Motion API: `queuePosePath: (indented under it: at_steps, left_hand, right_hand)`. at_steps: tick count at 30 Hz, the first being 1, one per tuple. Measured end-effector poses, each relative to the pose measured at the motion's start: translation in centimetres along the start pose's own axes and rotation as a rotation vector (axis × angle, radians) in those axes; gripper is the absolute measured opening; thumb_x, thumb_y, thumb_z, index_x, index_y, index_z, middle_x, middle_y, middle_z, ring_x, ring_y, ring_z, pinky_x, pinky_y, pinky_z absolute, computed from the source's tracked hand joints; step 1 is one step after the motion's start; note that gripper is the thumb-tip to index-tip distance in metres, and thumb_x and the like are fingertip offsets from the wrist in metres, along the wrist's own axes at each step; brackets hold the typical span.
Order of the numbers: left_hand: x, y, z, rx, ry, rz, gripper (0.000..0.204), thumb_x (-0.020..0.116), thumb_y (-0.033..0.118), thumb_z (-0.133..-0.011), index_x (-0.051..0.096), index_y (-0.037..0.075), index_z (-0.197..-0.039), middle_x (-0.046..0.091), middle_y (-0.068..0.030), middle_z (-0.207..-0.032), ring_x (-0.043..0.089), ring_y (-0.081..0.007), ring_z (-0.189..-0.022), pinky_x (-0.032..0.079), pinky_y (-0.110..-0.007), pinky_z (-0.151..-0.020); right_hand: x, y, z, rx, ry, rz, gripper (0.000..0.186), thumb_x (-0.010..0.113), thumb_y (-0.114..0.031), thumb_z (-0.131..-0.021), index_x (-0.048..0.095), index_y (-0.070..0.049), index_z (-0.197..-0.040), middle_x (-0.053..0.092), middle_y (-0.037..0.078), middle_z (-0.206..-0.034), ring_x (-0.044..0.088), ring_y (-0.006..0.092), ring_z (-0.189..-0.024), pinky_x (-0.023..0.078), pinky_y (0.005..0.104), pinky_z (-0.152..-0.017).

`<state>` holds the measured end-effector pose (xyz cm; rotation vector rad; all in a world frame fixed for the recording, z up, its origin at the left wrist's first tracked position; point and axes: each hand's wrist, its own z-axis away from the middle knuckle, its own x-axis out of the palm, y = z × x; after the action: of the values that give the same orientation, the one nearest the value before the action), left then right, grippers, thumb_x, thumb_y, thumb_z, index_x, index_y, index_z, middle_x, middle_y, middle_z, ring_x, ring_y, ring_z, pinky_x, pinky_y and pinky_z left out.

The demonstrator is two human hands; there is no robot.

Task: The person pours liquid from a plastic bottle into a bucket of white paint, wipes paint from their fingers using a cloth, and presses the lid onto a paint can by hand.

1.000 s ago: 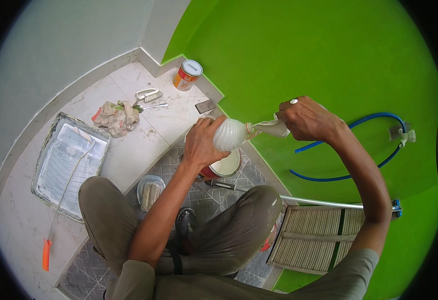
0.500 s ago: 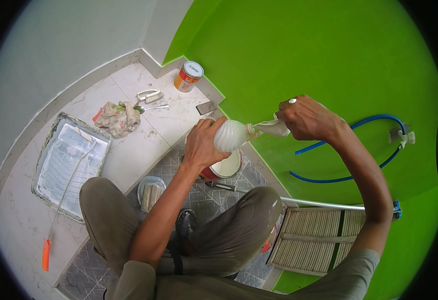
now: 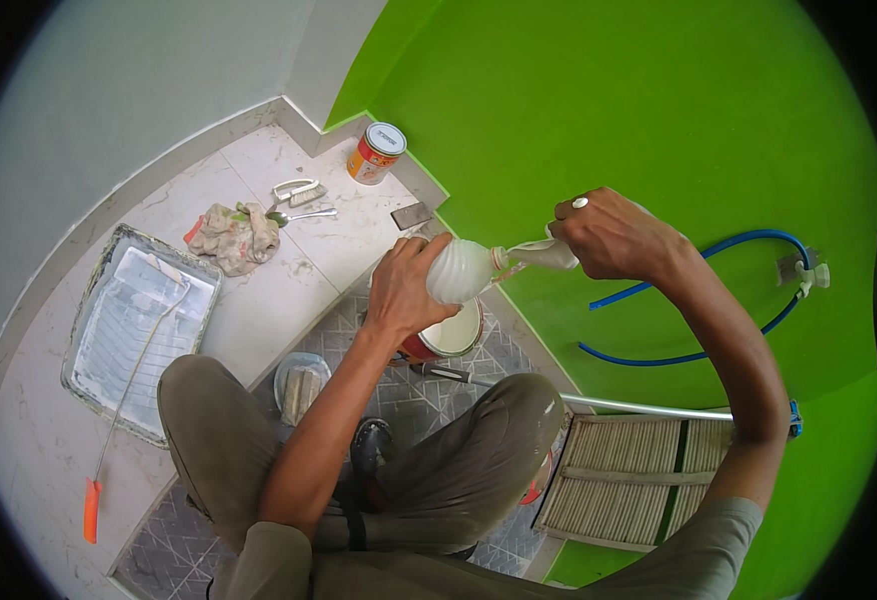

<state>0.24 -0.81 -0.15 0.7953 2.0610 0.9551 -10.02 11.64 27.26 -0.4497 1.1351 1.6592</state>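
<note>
My left hand (image 3: 405, 284) is wrapped round a white ribbed plastic bottle (image 3: 458, 272), tilted with its mouth to the right. In my closed right hand (image 3: 613, 235) is a pale, smooth-sided thing (image 3: 550, 254) that narrows toward the bottle's mouth; its kind cannot be made out. A thin pinkish strip runs just below it. Under the bottle stands an open can of off-white paint (image 3: 455, 334), partly hidden by my left hand and the bottle.
Left on the tiled ledge are a paint tray (image 3: 138, 345) with a long-handled roller (image 3: 92, 510), a rag (image 3: 235, 238), a spoon (image 3: 303, 214), a brush (image 3: 300, 192) and a closed can (image 3: 377, 153). A blue hose (image 3: 753, 237) hangs right, above a slatted wooden panel (image 3: 623, 475) and a pole (image 3: 648, 406).
Almost nothing differs. My right hand has shifted very slightly left, with the pale thing still in it; my left hand keeps the bottle at the same tilt.
</note>
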Motion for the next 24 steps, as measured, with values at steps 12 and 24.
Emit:
queuePosePath:
  at_steps: [12, 24]
  left_hand:
    - [-0.04, 0.15, 0.02, -0.005, 0.002, -0.002, 0.087, 0.092, 0.025, -0.051, 0.061, 0.008, -0.131, 0.066, -0.0139, -0.113, 0.062, -0.0334, -0.109, 0.052, -0.043, -0.096]
    - [-0.16, 0.26, -0.01, 0.003, 0.004, -0.005, 0.087, 0.092, 0.025, -0.051, 0.061, 0.007, -0.131, 0.066, -0.0142, -0.114, 0.061, -0.0335, -0.108, 0.052, -0.044, -0.096]
  right_hand:
    - [-0.03, -0.4, 0.12, -0.025, 0.026, 0.015, 0.008, 0.063, 0.003, -0.072, 0.069, 0.002, -0.078, 0.066, 0.017, -0.075, 0.069, 0.034, -0.071, 0.055, 0.0454, -0.065]
    - [0.2, -0.91, 0.09, -0.035, 0.014, 0.096, 0.008, 0.061, 0.002, -0.073, 0.067, 0.003, -0.079, 0.066, 0.018, -0.078, 0.069, 0.0338, -0.078, 0.057, 0.0448, -0.072]
